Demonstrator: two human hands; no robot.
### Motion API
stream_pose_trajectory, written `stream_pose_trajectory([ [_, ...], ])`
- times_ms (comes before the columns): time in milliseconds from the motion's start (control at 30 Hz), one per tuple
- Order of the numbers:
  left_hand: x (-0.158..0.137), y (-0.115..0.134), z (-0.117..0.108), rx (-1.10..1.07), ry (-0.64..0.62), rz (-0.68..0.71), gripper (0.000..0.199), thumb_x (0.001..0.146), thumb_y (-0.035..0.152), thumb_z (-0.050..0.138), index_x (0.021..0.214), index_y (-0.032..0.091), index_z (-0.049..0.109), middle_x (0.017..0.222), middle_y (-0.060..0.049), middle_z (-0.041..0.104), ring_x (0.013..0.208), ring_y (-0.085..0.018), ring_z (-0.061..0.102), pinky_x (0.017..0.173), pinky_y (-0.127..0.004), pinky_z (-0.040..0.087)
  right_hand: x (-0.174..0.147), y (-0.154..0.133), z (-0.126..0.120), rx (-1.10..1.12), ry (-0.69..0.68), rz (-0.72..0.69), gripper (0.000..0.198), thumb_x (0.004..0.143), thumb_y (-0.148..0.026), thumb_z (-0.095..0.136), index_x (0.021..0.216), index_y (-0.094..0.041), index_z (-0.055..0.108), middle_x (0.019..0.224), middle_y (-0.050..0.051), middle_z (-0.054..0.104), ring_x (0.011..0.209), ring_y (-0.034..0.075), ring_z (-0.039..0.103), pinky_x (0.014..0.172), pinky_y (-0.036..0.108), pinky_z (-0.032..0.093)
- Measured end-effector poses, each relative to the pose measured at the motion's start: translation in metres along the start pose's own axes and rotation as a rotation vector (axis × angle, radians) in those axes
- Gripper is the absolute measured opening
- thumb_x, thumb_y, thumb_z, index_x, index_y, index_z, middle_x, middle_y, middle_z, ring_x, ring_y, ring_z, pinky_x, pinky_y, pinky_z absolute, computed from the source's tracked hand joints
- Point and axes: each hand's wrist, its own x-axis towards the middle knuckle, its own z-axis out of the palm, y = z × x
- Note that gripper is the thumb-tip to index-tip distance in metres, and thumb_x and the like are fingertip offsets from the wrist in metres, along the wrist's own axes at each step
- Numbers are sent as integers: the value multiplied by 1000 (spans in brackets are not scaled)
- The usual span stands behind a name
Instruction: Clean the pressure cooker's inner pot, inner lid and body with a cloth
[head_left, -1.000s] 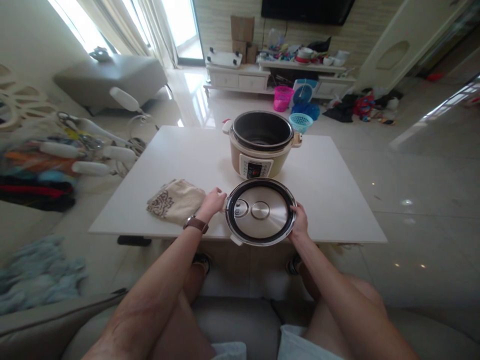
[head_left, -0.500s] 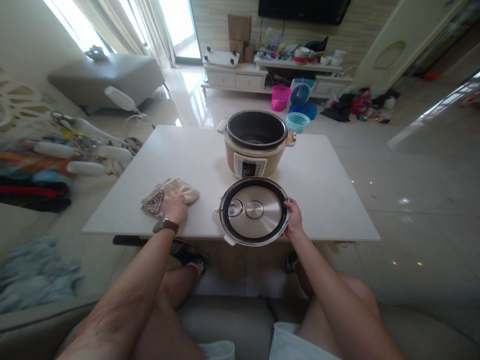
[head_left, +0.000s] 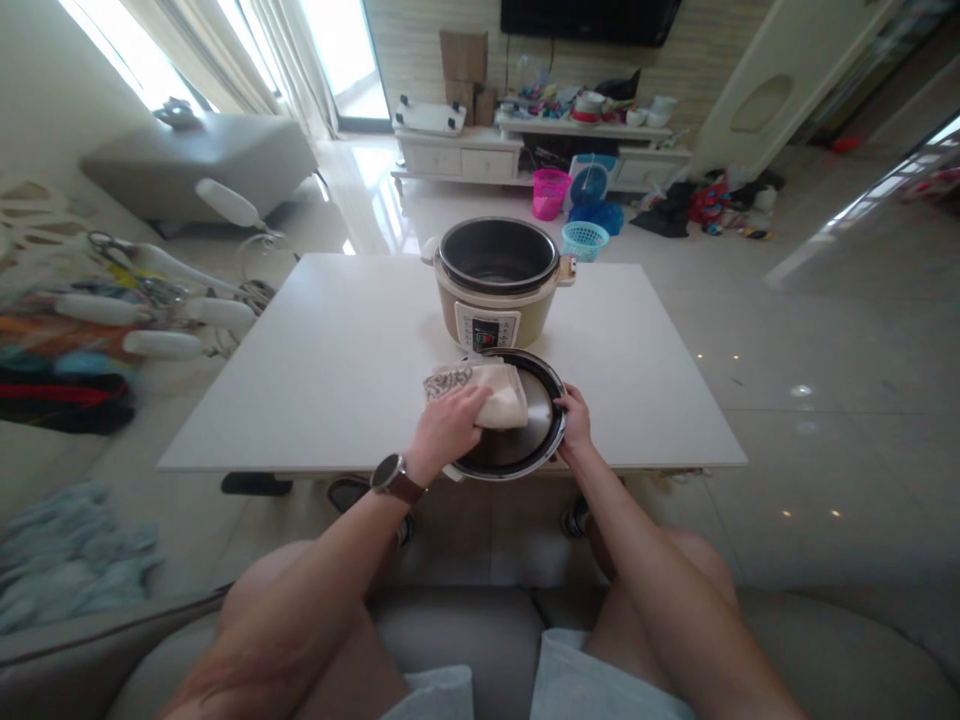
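My left hand (head_left: 448, 430) grips a folded beige cloth (head_left: 501, 398) with a brown pattern at one end and presses it on the inner face of a round pressure cooker lid (head_left: 541, 440). The cloth covers the upper left of that steel face. With my right hand (head_left: 574, 420) I hold the lid by its right rim, fingers closed over the edge, the inside turned up towards me. Just behind the lid stands the electric pressure cooker (head_left: 491, 300), uncovered, its dark inner pot (head_left: 499, 255) showing and its control panel facing me.
A white table (head_left: 300, 380) carries the cooker. On the left stands a lamp (head_left: 225, 203) with several white shades. Across the floor are a pink basket (head_left: 550, 192), a light blue basket (head_left: 585, 238) and a low white cabinet (head_left: 491, 162) loaded with household items.
My left hand has picked the cloth up from the table's left side and carried it right onto the lid. My right hand keeps its hold on the lid's rim.
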Motion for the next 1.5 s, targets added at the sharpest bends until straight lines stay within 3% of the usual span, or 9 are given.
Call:
stream_pose_trajectory([
  [100,0,20,25,8,-187,152,51,80,9,57,128,22,64,120,-11,71,119,-30,65,93,-41,56,-4,-3,2,-16,-9,-14,39,53,-34,65,90,-24,69,81,-5,68,79,17,56,67,29,44],
  [200,1,24,39,15,-140,121,61,79,15,62,140,20,60,138,-17,64,134,-35,57,109,-50,51,-7,-7,6,-28,-20,-17,37,53,-37,64,88,-24,68,78,-5,67,77,17,56,66,28,43],
  [300,3,21,48,-13,-100,56,82,76,18,66,156,18,50,163,-21,45,156,-43,36,127,-60,32,-6,-12,8,-64,1,-15,31,52,-38,65,80,-24,66,73,-5,65,73,17,54,65,28,42],
  [433,11,18,55,-53,-154,-9,90,74,12,62,162,18,43,174,-19,33,162,-44,25,130,-65,22,2,-15,8,-135,19,-2,22,53,-38,70,69,-25,63,64,-5,61,68,17,51,61,30,39],
  [700,34,17,58,-250,-52,-130,64,83,7,52,145,17,61,159,-14,58,156,-37,43,131,-58,31,18,-18,11,-284,50,6,20,60,-39,74,62,-25,60,60,-5,58,68,17,50,63,31,38],
  [967,29,33,57,-275,-157,190,70,74,1,52,141,19,63,162,-11,55,163,-36,29,134,-65,21,21,-18,12,-238,-22,-10,19,61,-39,73,72,-24,67,71,-4,68,76,18,57,71,32,44],
  [1200,16,21,47,-318,-234,257,76,70,1,52,142,21,65,162,-8,56,163,-31,33,136,-58,18,29,-18,13,-215,-83,57,30,57,-34,76,85,-24,73,71,-4,70,73,19,62,70,32,46],
  [1300,13,12,42,-353,-185,174,75,70,3,50,141,21,66,152,-9,66,153,-29,49,134,-52,26,30,-20,15,-214,-94,55,36,57,-30,76,92,-24,75,70,-5,70,72,19,63,69,33,46],
  [1500,18,-2,27,-473,201,-292,60,81,9,48,139,20,61,124,-5,78,113,-26,73,102,-37,57,21,-23,17,-235,-102,35,35,59,-31,72,94,-25,78,70,-5,72,71,18,62,67,31,45],
])
